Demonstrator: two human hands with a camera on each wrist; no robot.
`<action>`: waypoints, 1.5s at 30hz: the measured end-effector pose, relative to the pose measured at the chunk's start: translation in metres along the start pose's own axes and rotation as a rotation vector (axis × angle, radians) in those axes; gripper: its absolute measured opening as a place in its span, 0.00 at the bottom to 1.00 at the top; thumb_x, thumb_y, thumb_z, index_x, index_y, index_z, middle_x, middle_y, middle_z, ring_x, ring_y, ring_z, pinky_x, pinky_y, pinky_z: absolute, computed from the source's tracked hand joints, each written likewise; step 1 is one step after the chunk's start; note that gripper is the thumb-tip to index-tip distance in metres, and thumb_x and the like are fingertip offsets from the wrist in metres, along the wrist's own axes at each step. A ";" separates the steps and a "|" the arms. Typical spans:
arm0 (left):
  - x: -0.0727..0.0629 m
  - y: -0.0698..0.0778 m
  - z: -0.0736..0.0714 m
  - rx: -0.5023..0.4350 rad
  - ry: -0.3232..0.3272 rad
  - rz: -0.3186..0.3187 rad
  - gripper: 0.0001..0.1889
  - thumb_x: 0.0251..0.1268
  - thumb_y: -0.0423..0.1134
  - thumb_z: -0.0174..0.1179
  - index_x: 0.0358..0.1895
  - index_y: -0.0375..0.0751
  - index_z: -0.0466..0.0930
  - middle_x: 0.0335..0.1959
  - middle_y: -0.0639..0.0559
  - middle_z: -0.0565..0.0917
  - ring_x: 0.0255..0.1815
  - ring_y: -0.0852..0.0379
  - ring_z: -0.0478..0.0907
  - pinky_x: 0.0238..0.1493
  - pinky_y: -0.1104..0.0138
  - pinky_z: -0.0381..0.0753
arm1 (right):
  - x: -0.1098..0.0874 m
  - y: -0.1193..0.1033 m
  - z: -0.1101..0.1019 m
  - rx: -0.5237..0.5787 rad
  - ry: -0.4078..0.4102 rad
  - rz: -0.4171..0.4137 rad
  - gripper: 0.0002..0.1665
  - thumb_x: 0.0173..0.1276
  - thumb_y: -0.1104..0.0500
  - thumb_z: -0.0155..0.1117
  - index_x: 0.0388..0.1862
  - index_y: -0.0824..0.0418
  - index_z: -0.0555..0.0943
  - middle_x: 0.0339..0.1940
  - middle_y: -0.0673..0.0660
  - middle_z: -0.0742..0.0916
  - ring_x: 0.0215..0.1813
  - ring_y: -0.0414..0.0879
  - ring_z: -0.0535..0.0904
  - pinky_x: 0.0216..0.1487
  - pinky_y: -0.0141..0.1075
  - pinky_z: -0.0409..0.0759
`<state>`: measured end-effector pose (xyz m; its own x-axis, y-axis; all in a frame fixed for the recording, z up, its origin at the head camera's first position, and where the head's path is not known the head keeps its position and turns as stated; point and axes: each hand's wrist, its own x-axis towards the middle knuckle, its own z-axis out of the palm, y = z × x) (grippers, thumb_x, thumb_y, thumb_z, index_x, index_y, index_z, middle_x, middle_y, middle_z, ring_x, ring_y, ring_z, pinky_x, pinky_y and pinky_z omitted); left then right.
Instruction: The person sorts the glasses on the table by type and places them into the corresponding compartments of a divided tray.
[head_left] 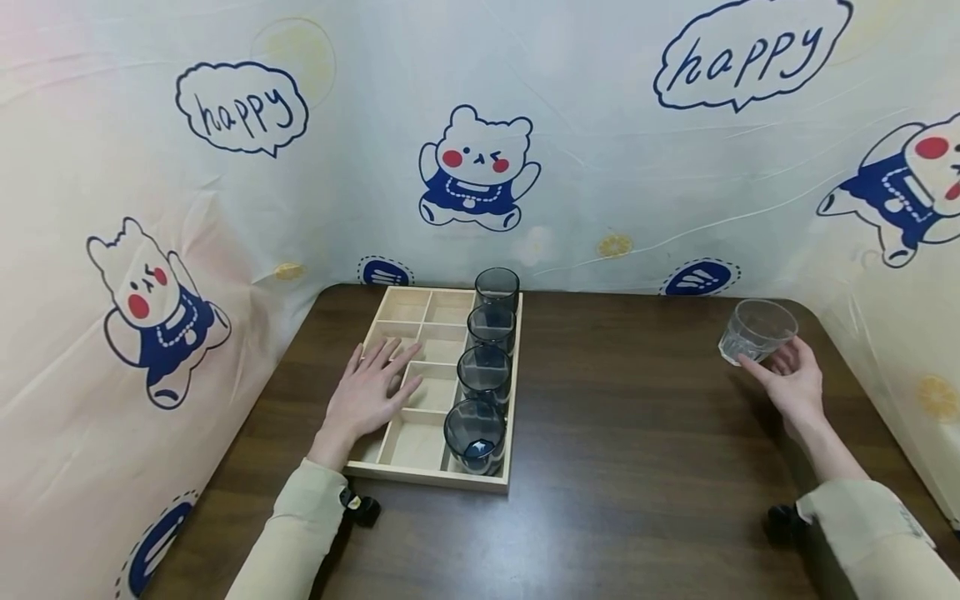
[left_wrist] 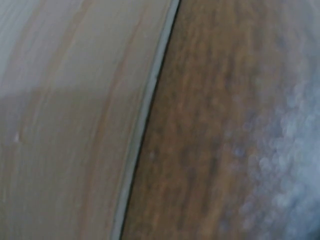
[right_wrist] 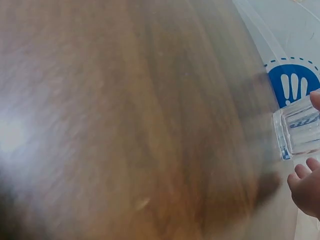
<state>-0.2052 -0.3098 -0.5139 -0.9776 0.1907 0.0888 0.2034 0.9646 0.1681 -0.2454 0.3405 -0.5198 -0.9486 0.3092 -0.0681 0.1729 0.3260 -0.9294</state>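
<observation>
My right hand [head_left: 798,387] grips a clear glass tumbler [head_left: 757,332] at the table's right side, thumb on the near side. The tumbler is tilted. In the right wrist view the same tumbler [right_wrist: 300,131] shows at the right edge beside the fingers [right_wrist: 304,172]. My left hand [head_left: 366,397] rests over the left side of a divided wooden tray [head_left: 427,477], fingers spread. Several dark grey glasses fill the tray's right column, from the nearest glass [head_left: 474,437] back to the farthest glass [head_left: 497,287]. In the left wrist view, only blurred tray wood [left_wrist: 75,130] and table show.
The dark brown wooden table [head_left: 615,417] spans the space between the tray and my right hand. A pale printed cloth [head_left: 352,167] hangs behind and along both sides. Bare tray compartments [head_left: 414,440] lie left of the dark glasses.
</observation>
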 end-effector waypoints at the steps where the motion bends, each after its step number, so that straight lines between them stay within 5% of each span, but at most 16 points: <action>1: 0.000 0.000 0.000 -0.002 0.001 0.000 0.37 0.82 0.70 0.48 0.88 0.66 0.62 0.90 0.43 0.64 0.92 0.37 0.55 0.92 0.34 0.44 | 0.002 -0.001 0.000 0.021 0.013 0.016 0.56 0.79 0.56 0.72 0.94 0.54 0.49 0.93 0.60 0.63 0.88 0.42 0.66 0.83 0.21 0.66; 8: 0.001 0.000 0.003 0.002 -0.005 0.003 0.38 0.82 0.72 0.46 0.89 0.66 0.61 0.90 0.43 0.63 0.93 0.37 0.54 0.92 0.35 0.44 | 0.013 -0.009 0.008 0.122 0.099 0.086 0.57 0.75 0.58 0.76 0.92 0.50 0.52 0.89 0.52 0.70 0.87 0.39 0.66 0.74 0.15 0.70; 21: 0.001 -0.001 0.001 0.001 0.005 0.008 0.37 0.82 0.71 0.47 0.88 0.66 0.61 0.90 0.43 0.64 0.92 0.38 0.55 0.92 0.34 0.45 | 0.025 -0.021 0.030 0.349 0.203 0.084 0.52 0.67 0.67 0.80 0.85 0.49 0.64 0.60 0.37 0.80 0.69 0.37 0.74 0.51 0.13 0.74; 27: 0.001 -0.001 0.001 0.004 0.003 0.007 0.37 0.82 0.71 0.48 0.88 0.67 0.61 0.90 0.44 0.64 0.92 0.38 0.55 0.92 0.35 0.46 | 0.023 -0.022 0.032 0.370 0.167 0.085 0.51 0.67 0.66 0.81 0.83 0.46 0.66 0.57 0.37 0.80 0.72 0.42 0.74 0.48 0.12 0.76; 38: -0.001 -0.001 0.001 -0.002 0.003 0.000 0.37 0.82 0.71 0.48 0.88 0.65 0.62 0.90 0.44 0.64 0.93 0.38 0.55 0.93 0.36 0.43 | 0.014 -0.037 0.043 0.232 0.050 0.028 0.53 0.70 0.59 0.81 0.88 0.46 0.63 0.63 0.37 0.80 0.77 0.43 0.74 0.49 0.12 0.75; 45: 0.000 0.000 0.000 0.002 0.005 0.003 0.37 0.82 0.70 0.48 0.88 0.65 0.62 0.90 0.44 0.64 0.92 0.38 0.55 0.93 0.36 0.43 | 0.005 -0.051 0.058 0.293 -0.001 -0.056 0.48 0.70 0.63 0.80 0.84 0.48 0.67 0.60 0.37 0.82 0.67 0.37 0.78 0.52 0.13 0.77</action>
<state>-0.2048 -0.3102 -0.5142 -0.9767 0.1932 0.0939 0.2067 0.9643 0.1656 -0.2740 0.2738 -0.4933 -0.9547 0.2973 -0.0141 0.0367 0.0705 -0.9968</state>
